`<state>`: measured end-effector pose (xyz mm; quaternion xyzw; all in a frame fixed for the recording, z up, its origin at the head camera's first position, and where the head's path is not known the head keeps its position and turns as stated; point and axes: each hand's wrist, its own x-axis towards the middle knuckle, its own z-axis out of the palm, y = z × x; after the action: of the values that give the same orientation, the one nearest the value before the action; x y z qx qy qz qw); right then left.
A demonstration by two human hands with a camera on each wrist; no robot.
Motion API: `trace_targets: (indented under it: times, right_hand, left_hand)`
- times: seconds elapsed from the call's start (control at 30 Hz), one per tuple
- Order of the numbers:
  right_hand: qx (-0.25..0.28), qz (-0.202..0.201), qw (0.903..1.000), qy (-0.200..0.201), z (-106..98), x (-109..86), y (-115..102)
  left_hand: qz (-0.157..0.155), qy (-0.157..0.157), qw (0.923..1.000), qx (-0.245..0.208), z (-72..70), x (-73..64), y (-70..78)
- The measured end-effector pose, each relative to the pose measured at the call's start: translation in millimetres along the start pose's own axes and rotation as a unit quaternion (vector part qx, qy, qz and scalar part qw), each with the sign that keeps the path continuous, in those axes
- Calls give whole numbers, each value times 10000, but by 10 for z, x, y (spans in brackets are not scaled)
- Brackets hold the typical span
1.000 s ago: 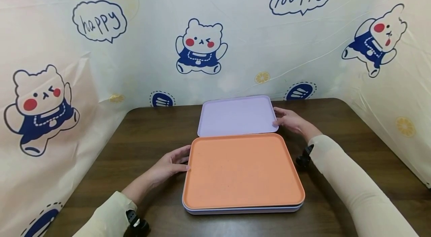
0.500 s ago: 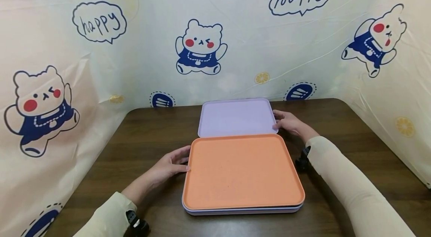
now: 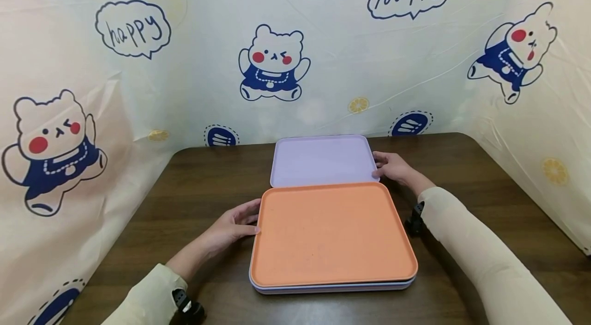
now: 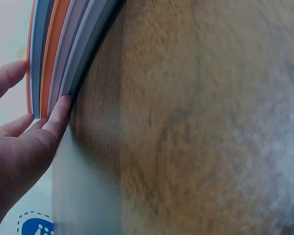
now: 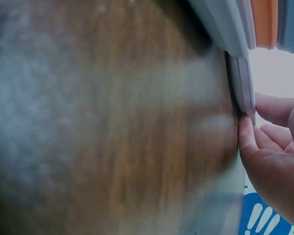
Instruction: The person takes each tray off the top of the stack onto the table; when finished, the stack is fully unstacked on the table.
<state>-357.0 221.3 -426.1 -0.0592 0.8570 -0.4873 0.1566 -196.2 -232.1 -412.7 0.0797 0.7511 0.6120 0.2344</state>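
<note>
On the brown wood-grain worktop [image 3: 217,174], nearest, sits a stack of shallow, round-cornered rectangular trays [image 3: 334,235]. From the head only its orange top shows fully, with thin bluish and lilac edges below; the left wrist view adds the side, banded orange, blue-grey, orange, lilac and pale grey. At the stack's left side, the left hand [image 3: 233,226] lies with fingers extended against the edges, the thumb at the top rim and one fingertip at the lowest tray; they are not wrapped round it.

Farther back, a lilac rectangular tray [image 3: 324,162] lies flat just behind the stack. The right hand [image 3: 397,167] reaches past the stack, wrist bent inward, its thumb and fingers pinching that tray's near right corner. The right wrist view shows a fingertip low by the worktop, hidden from the head; the lilac edge there shows two bands, whether one tray or two I cannot tell. Behind hangs a pale, bear-printed cloth [image 3: 332,2].
</note>
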Motion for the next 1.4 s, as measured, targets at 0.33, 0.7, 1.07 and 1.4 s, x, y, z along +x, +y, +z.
trace_targets:
  times: [0.33, 0.7, 1.07, 1.4]
  right_hand:
    - [-226, -206, 9995, 103, -37, -125, -48]
    - [-181, -468, 9987, 10, -147, -513, -109]
    - [90, -773, 9970, -50, -68, -1140, -116]
    - [226, -756, 9968, 153, 92, -1470, -43]
  left_hand:
    - [17, 11, 10000, 32, 2, -6, 23]
    - [14, 26, 10000, -6, 12, -16, 36]
    - [-17, 46, 10000, 29, 11, -4, 25]
    - [-65, 118, 9999, 98, -2, 3, -2]
